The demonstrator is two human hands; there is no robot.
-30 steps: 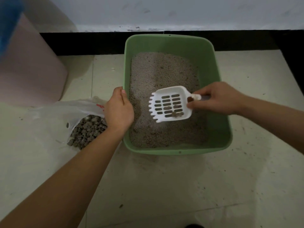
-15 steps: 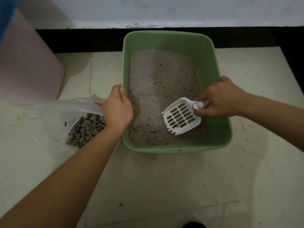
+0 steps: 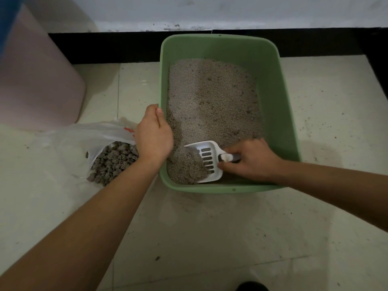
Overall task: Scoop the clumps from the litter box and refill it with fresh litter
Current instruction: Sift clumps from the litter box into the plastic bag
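Gripping the scoop (image 3: pixel 206 159) handle, right hand (image 3: pixel 249 159) had the slotted blade dug into litter (image 3: pixel 212 106) at the near-left corner of the green litter box (image 3: pixel 273 85) on the floor. Left hand (image 3: pixel 154 135) curled over the box's left rim. Plastic bag (image 3: pixel 90 135) of clumps (image 3: pixel 114 162) sat just left of the box.

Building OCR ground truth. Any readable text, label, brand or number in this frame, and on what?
Red print on the plastic bag: a few marks, too blurred and crumpled to read.
Litter box, scoop, pink bin: no text visible.
Nothing in this frame can be quoted as legible.
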